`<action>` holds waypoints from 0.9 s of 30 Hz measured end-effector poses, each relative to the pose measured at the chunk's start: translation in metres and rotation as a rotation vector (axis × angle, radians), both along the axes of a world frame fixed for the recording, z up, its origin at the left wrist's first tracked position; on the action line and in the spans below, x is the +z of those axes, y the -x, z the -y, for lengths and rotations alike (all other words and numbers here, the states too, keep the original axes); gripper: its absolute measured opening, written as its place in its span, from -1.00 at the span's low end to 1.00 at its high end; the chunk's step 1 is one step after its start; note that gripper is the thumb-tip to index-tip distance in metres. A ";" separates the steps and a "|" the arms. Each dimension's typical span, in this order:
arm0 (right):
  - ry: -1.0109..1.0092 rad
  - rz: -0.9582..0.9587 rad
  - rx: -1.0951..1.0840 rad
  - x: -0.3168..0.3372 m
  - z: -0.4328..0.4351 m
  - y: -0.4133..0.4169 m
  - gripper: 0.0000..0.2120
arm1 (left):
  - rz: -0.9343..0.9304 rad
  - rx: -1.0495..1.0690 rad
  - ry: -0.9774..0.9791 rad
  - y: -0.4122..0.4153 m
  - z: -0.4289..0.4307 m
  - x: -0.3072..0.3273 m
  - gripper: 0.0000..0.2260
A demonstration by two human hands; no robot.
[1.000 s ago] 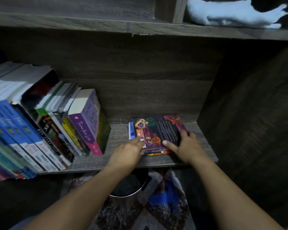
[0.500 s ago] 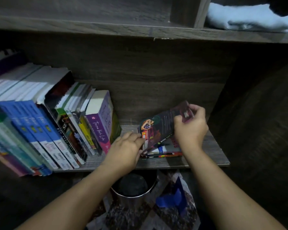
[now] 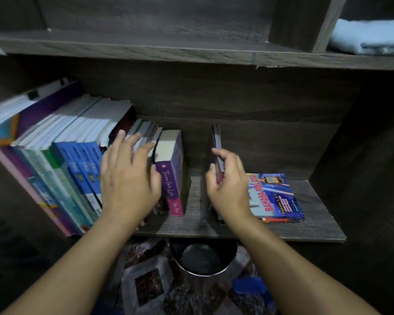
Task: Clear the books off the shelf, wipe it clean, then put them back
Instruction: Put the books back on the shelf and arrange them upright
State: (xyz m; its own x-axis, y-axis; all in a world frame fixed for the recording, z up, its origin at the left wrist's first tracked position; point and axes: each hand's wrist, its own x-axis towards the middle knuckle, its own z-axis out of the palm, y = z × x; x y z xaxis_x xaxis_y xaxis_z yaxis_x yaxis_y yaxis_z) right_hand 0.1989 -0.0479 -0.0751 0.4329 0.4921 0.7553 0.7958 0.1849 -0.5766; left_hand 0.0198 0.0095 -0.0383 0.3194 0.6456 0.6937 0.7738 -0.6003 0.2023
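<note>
A row of leaning books [image 3: 62,169] fills the left half of the dark wooden shelf [image 3: 316,214]. At the row's right end stands a purple book [image 3: 172,176]. My left hand [image 3: 127,178] presses flat against the row, fingers spread, holding nothing. My right hand [image 3: 229,189] grips a thin dark book [image 3: 216,142] upright on its edge, a gap right of the purple book. A blue "Bahasa Melayu" book [image 3: 276,198] lies flat on the shelf, on top of other flat items, just right of my right hand.
A pale blue folded cloth [image 3: 369,37] lies on the upper shelf at the far right. Below the shelf stands a round metal bin [image 3: 203,260] on a patterned floor covering [image 3: 146,285]. The cabinet's side wall [image 3: 362,178] closes the shelf on the right.
My right hand has lifted the thin dark book off the flat stack and turned it upright, uncovering the blue book. My left hand moved from the stack to the row of books.
</note>
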 end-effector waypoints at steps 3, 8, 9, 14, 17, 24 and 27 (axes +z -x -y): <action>-0.027 0.009 0.015 0.000 -0.010 0.005 -0.73 | -0.115 -0.040 0.061 0.003 -0.001 -0.002 -0.53; 0.001 0.011 0.077 -0.005 -0.027 0.021 -0.76 | -0.189 -0.082 0.167 0.008 -0.005 -0.008 -0.44; 0.026 0.028 0.108 -0.007 -0.030 0.023 -0.75 | -0.205 -0.095 0.178 0.009 -0.006 -0.009 -0.42; 0.404 -0.042 0.453 -0.003 -0.033 0.023 -0.40 | -0.268 -0.114 0.167 0.013 -0.007 -0.013 -0.38; 0.613 -0.006 0.515 -0.004 -0.026 0.020 -0.21 | -0.272 -0.116 0.170 0.013 -0.007 -0.014 -0.38; 0.682 0.068 0.317 -0.003 -0.008 -0.016 -0.36 | -0.177 -0.109 0.180 0.003 -0.002 -0.011 -0.38; 0.715 0.044 0.193 -0.002 0.008 -0.038 -0.46 | -0.147 -0.148 0.122 -0.009 0.008 -0.009 -0.41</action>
State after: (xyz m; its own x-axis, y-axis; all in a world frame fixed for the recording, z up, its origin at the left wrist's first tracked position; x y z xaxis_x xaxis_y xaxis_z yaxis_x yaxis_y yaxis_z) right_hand 0.2364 -0.0558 -0.0767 0.2654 0.9348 0.2362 0.8124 -0.0848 -0.5770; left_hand 0.0287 0.0011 -0.0471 0.5088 0.6601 0.5527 0.7055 -0.6876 0.1717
